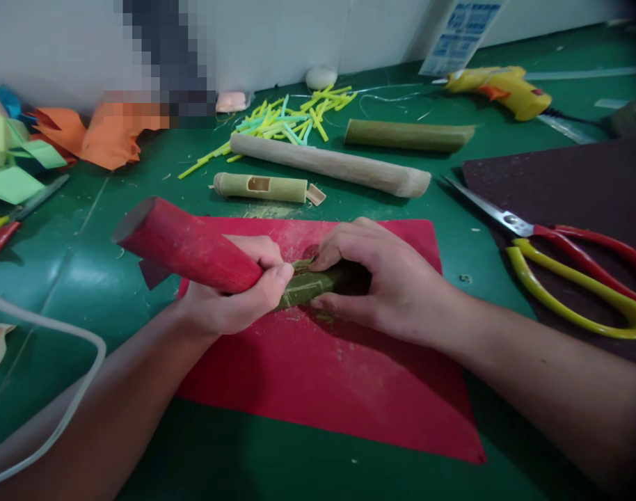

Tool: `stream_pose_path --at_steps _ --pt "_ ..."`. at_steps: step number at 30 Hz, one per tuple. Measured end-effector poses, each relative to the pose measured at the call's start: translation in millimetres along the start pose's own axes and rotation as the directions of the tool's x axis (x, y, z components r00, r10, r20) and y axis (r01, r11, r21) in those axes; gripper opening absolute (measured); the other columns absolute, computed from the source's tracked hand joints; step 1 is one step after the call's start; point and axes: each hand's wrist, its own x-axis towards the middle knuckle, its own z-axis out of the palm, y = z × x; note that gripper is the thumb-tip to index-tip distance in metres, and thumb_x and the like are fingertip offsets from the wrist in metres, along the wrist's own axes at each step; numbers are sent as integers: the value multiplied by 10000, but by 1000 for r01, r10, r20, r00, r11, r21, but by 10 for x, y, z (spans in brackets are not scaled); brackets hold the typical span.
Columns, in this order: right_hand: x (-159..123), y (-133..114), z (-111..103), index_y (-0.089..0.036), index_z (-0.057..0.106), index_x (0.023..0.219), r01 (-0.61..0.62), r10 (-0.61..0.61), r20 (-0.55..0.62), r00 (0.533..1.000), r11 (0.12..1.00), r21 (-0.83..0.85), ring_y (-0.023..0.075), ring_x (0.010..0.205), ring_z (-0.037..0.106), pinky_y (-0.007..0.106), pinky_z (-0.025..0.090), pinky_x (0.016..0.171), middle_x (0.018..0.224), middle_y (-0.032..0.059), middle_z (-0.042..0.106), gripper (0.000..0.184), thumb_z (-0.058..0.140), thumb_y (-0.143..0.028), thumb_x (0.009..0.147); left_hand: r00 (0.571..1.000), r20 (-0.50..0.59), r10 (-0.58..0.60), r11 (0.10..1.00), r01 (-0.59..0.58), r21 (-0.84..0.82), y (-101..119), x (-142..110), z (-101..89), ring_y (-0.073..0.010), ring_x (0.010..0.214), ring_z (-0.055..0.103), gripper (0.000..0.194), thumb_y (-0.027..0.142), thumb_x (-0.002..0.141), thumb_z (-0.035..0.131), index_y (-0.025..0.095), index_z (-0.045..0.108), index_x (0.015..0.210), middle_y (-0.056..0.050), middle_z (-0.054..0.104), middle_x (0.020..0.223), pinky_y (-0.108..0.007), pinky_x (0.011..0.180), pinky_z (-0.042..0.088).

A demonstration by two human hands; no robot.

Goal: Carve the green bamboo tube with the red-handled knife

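The left hand (239, 299) is closed around a thick red handle (193, 247), its blade not clearly visible, while the right hand (385, 278), fingers curled and thumb apart from them, grips a green bamboo piece (310, 285) over the red mat (328, 390) on the green tabletop (213, 459). Beyond the mat lie a pale bamboo tube (287, 188) with a rectangular opening, a long greyish stick (328, 163) and another bamboo section (406, 136), with yellow-green strips (268, 125) behind the stick. Scissors (573, 257) with one red and one yellow handle rest to the right, nearer than a yellow glue gun (506, 87).
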Motion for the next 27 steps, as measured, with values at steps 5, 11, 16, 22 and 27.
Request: stream_pose_path --at_steps 5,11,16,22,27 --pt "2 -2 -3 -206 643 853 -21 21 10 1000 1000 10 228 903 574 376 409 801 930 29 695 209 803 -251 728 1000 -6 22 999 -21 40 7 9 -8 -86 491 510 315 155 866 614 171 540 560 28 552 548 -238 449 377" --pt "-3 4 -3 -208 647 867 -27 27 14 1000 999 17 236 921 565 376 410 799 945 35 691 206 797 -252 734 999 -21 31 997 -30 69 36 3 0 -85 500 521 303 138 860 618 170 535 570 27 564 565 -237 455 387" --pt "-2 10 -1 -209 648 863 -25 25 14 1000 1000 12 235 916 570 377 403 804 939 35 689 209 802 -259 731 999 -24 49 997 -47 66 17 -5 -18 -86 496 523 286 145 862 625 172 559 585 22 580 572 -241 454 389" --pt "-1 3 -9 -213 647 861 -15 14 14 1000 1000 10 230 910 581 373 399 806 934 34 692 199 793 -265 737 999 9 50 998 -50 35 8 9 -12 -90 481 523 326 147 854 618 175 528 543 21 573 555 -239 441 390" --pt "7 -2 -12 -224 633 856 -18 18 10 1000 1000 12 234 912 579 374 408 797 934 32 695 198 786 -262 735 997 -77 6 991 4 131 85 18 43 -94 477 518 323 173 840 610 181 509 534 26 550 525 -238 444 400"
